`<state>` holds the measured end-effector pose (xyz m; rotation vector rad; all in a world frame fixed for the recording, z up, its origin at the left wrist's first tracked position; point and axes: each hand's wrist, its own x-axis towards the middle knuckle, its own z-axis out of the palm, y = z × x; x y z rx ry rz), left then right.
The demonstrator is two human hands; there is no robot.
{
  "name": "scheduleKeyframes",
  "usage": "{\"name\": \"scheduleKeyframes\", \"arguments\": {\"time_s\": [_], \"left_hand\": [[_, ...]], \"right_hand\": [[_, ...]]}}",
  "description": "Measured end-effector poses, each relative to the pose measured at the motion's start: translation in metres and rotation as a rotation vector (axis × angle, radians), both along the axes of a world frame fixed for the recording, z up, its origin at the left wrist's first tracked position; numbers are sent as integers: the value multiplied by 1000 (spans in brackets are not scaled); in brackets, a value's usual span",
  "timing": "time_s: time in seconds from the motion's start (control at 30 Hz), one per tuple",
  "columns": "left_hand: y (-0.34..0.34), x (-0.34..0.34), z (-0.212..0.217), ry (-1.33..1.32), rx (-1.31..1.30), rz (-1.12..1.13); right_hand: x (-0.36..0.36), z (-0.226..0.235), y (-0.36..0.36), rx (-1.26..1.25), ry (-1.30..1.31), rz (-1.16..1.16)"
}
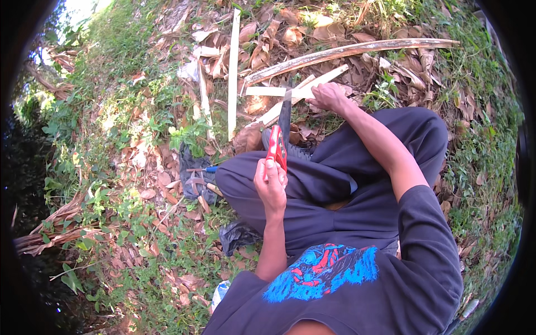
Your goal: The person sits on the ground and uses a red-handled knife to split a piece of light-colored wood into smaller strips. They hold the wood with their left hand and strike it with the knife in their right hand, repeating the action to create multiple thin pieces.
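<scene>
My left hand is closed around the red handle of a handsaw. The saw's dark blade points away from me and crosses a short pale wooden strip. The strip's right end is gripped by my right hand, fingers closed on it. A second pale stick lies slantwise beneath the strip, partly covered by it and the hand. How deep the blade sits in the strip cannot be made out.
Beyond my hands lies a long weathered wood piece, with a pale upright-lying stick to its left. Beside my left knee are a blue-handled tool, a hammer-like tool and crumpled black plastic. Dry leaves and grass cover the ground.
</scene>
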<state>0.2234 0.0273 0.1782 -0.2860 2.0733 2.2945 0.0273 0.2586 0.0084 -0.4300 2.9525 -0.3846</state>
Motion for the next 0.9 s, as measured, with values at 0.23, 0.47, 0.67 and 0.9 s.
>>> {"name": "scheduleKeyframes", "arguments": {"time_s": [0.23, 0.47, 0.67, 0.9], "left_hand": [[-10, 3, 1, -25, -7, -46], [-13, 8, -3, -4, -49, -98], [-12, 13, 0, -31, -115, -98], [4, 3, 9, -10, -250, -69]], "right_hand": [[-5, -20, 16, 118, 106, 37], [-6, -34, 22, 80, 226, -1], [-5, -24, 19, 85, 248, 35], [-14, -26, 15, 85, 210, -4]]}}
